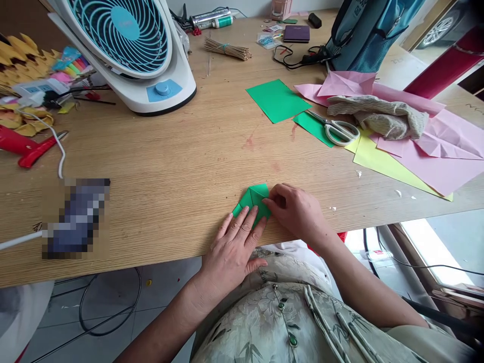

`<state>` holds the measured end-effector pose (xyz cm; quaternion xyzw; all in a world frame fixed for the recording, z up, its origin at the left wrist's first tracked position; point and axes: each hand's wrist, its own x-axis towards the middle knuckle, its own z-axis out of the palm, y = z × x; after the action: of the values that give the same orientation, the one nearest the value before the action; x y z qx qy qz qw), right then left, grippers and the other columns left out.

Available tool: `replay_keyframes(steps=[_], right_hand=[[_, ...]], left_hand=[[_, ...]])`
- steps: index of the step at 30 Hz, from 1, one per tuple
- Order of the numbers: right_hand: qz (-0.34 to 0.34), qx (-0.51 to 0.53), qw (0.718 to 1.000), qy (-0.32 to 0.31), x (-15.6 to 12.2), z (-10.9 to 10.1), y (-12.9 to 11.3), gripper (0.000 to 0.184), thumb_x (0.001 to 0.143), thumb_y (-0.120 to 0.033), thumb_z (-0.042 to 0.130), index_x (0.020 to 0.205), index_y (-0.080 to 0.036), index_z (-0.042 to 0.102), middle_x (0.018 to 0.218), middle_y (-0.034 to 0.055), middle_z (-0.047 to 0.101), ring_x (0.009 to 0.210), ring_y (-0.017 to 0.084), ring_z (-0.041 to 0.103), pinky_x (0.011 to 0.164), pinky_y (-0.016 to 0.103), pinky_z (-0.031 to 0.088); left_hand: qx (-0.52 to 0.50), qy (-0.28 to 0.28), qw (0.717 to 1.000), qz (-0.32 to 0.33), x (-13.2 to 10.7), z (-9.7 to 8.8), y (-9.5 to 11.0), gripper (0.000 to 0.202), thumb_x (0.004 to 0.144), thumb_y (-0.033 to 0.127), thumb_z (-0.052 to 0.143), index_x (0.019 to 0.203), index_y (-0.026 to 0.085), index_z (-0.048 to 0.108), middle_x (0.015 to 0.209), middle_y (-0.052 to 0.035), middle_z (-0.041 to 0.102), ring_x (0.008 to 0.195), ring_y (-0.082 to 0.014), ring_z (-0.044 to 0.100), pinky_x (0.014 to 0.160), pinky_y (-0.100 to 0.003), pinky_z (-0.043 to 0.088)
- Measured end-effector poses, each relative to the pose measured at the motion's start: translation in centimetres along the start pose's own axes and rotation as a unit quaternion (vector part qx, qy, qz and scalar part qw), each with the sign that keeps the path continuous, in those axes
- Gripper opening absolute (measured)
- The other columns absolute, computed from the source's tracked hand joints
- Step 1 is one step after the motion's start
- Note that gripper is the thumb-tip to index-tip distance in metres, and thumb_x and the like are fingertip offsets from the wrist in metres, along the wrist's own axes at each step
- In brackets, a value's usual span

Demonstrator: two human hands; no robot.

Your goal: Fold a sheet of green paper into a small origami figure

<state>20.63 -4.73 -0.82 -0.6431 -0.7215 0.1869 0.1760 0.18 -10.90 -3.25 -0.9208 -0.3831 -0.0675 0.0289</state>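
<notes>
A small folded piece of green paper (259,193) lies on the wooden table near its front edge, with crease lines running across it. My left hand (237,247) rests flat over its lower left part, fingers stretched out and thumb apart. At the paper's right edge, my right hand (295,209) has its thumb and forefinger pinched on the paper. The fingers hide the lower part of the paper. Farther off lie a flat green sheet (279,101) and white-handled scissors (342,132), which rest partly on another green sheet (312,126).
A white and blue fan (162,91) stands at the back left. Pink paper (427,174), yellow paper (385,161) and a beige cloth (393,116) lie to the right. A blurred-out dark object (77,217) sits at the left, and a blue bag (366,35) stands behind.
</notes>
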Motion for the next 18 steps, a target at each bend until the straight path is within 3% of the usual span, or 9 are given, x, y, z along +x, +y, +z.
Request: replay_keyframes(steps=[5, 9, 11, 13, 16, 18], right_hand=[[-0.001, -0.029, 0.999, -0.024, 0.5, -0.2, 0.0, 0.029, 0.094, -0.036, 0.059, 0.07, -0.022, 0.052, 0.073, 0.0014, 0.063, 0.065, 0.016, 0.05, 0.058, 0.029, 0.025], [-0.024, -0.033, 0.999, 0.002, 0.4, 0.1, 0.2, 0.02, 0.091, -0.032, 0.062, 0.075, -0.022, 0.057, 0.074, 0.0029, 0.062, 0.066, 0.018, 0.052, 0.059, 0.03, 0.029], [-0.083, -0.019, 0.996, 0.029, 0.4, 0.3, 0.3, 0.009, 0.093, -0.026, 0.061, 0.086, -0.021, 0.063, 0.082, 0.0055, 0.063, 0.073, 0.02, 0.056, 0.065, 0.031, 0.038], [-0.177, 0.015, 0.983, 0.036, 0.5, 0.5, 0.3, 0.013, 0.097, -0.02, 0.055, 0.099, -0.019, 0.067, 0.094, 0.0092, 0.063, 0.084, 0.022, 0.059, 0.075, 0.034, 0.045], [-0.289, 0.081, 0.954, -0.022, 1.0, 0.6, 0.3, 0.023, 0.1, -0.015, 0.049, 0.11, -0.018, 0.069, 0.105, 0.0118, 0.061, 0.09, 0.021, 0.06, 0.08, 0.033, 0.049], [-0.305, 0.095, 0.946, -0.06, 1.2, 0.4, 0.4, 0.026, 0.099, -0.013, 0.05, 0.116, -0.017, 0.069, 0.107, 0.012, 0.06, 0.089, 0.02, 0.061, 0.078, 0.032, 0.051]], left_hand=[[-0.02, -0.007, 1.0, 0.007, -0.2, -0.2, -0.3, 0.079, 0.098, 0.067, 0.042, 0.155, 0.012, 0.041, 0.164, -0.0144, 0.039, 0.151, -0.0341, 0.036, 0.123, -0.054, 0.031], [-0.028, -0.002, 1.0, 0.012, -0.1, -0.4, -0.2, 0.081, 0.094, 0.065, 0.052, 0.154, 0.012, 0.043, 0.162, -0.0171, 0.041, 0.15, -0.0352, 0.038, 0.122, -0.054, 0.033], [-0.039, -0.005, 0.999, 0.005, -0.1, -0.5, -0.3, 0.081, 0.092, 0.063, 0.057, 0.154, 0.013, 0.043, 0.16, -0.0174, 0.044, 0.149, -0.0344, 0.039, 0.123, -0.054, 0.033], [-0.057, -0.008, 0.998, 0.002, -0.1, -0.6, -0.5, 0.08, 0.092, 0.063, 0.057, 0.153, 0.013, 0.044, 0.158, -0.0175, 0.046, 0.149, -0.0339, 0.04, 0.123, -0.053, 0.032], [-0.096, -0.001, 0.995, 0.014, -0.4, -0.8, -1.0, 0.078, 0.095, 0.068, 0.047, 0.15, 0.012, 0.048, 0.156, -0.0182, 0.049, 0.148, -0.035, 0.04, 0.122, -0.054, 0.033], [-0.125, 0.019, 0.992, 0.02, -0.5, -1.0, -1.5, 0.072, 0.099, 0.066, 0.039, 0.147, 0.013, 0.052, 0.153, -0.0171, 0.052, 0.148, -0.0352, 0.04, 0.122, -0.056, 0.033]])
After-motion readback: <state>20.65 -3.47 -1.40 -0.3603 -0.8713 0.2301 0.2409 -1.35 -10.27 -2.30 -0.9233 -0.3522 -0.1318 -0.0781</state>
